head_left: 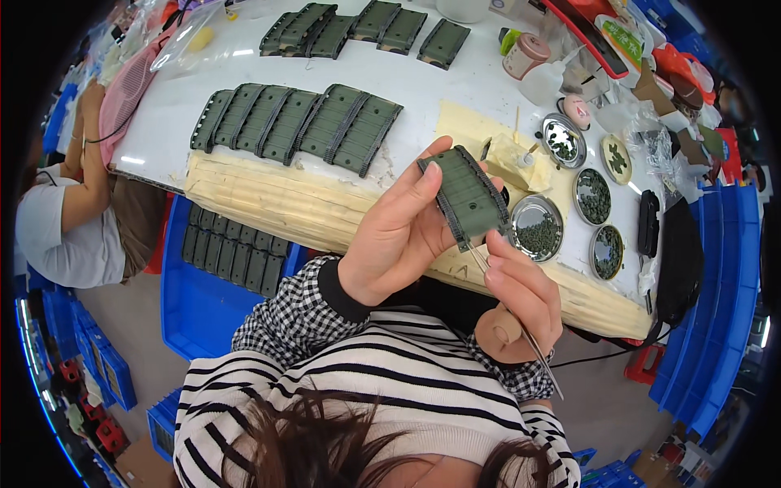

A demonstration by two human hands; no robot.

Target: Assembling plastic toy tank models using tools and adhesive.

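Observation:
My left hand (399, 224) holds up a small dark green panel (468, 195) with ribbed, darker edges, gripping it between thumb and fingers. Metal tweezers (530, 335) are pinched in my right hand (525, 285), and their tips reach the panel's lower edge. What the tips grip, if anything, is too small to see. Just beyond my right hand stands a round metal dish (537, 230) of small dark green pieces. More such panels (350, 126) lie in a row on the white table to the left of the held one.
A yellowish padded strip (277, 207) lines the table's front edge. More dishes (592, 196) of small pieces stand at the right, near a wrapped yellowish block (521, 163). A blue bin (199, 313) with green panels sits below left. Another person (73, 203) sits at far left.

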